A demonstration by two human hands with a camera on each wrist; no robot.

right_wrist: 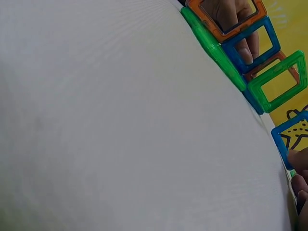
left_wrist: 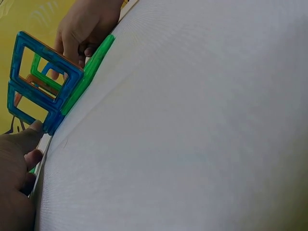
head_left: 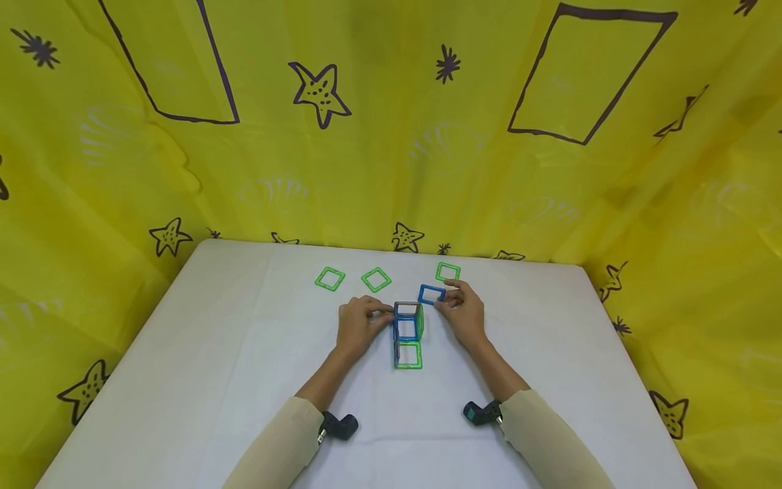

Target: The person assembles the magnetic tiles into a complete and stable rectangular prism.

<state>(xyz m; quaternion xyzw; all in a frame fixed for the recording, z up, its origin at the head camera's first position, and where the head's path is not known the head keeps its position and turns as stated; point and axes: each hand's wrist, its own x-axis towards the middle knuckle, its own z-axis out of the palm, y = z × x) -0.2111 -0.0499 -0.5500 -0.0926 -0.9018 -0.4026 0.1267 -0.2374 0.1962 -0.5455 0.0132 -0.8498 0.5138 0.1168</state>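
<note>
A small structure of square magnetic tiles (head_left: 408, 354) stands mid-table, with green and blue frames flat at its base and others upright in blue, orange and green. My left hand (head_left: 360, 326) pinches its back left corner; in the left wrist view the thumb (left_wrist: 31, 132) lies at the lower edge of a blue upright frame. Beyond the structure's right side, my right hand (head_left: 466, 314) holds a loose blue magnetic tile (head_left: 421, 293) between thumb and fingers. The right wrist view shows this blue tile (right_wrist: 278, 139) tilted up, beside the structure's green upright frame (right_wrist: 262, 98).
Green square tiles lie toward the back of the white table (head_left: 293, 435): one at the left (head_left: 320, 285), one near the centre (head_left: 368, 285), and one (head_left: 438, 272) just behind the right hand. A yellow patterned curtain (head_left: 379, 176) hangs along the back and sides.
</note>
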